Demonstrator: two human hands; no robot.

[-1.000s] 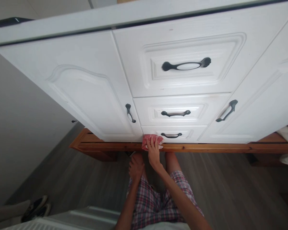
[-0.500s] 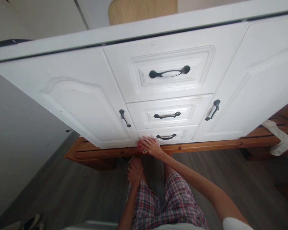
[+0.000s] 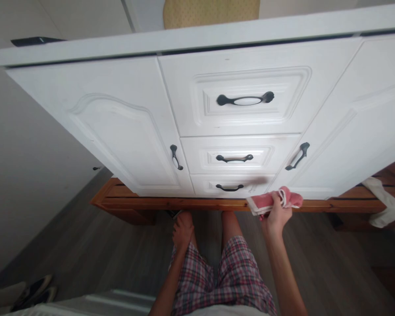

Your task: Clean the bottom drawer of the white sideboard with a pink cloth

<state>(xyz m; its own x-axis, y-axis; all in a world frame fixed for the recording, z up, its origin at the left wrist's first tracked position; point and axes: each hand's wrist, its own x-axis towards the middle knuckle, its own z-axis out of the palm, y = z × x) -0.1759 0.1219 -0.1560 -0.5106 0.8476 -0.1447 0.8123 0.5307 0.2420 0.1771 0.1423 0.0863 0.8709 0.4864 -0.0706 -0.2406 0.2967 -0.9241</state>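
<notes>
cloth (image 3: 274, 200) moved right | pink, white-edged, bunched | right hand (image 3: 276, 215) gripping

Soft cloth, painted wood, dark metal
Pink cloth (image 3: 274, 201) looked soft; white cabinet (image 3: 118, 127) was smooth satin; plinth (image 3: 184, 204) was varnished wood.

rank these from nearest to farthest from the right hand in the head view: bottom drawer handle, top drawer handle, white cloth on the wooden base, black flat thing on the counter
1. Dark metal bottom drawer handle, just left of the right hand, which holds a pink cloth.
2. Dark top drawer handle, above the hand.
3. White cloth on the wooden base, far right.
4. Black flat object on the countertop, far upper left.
</notes>
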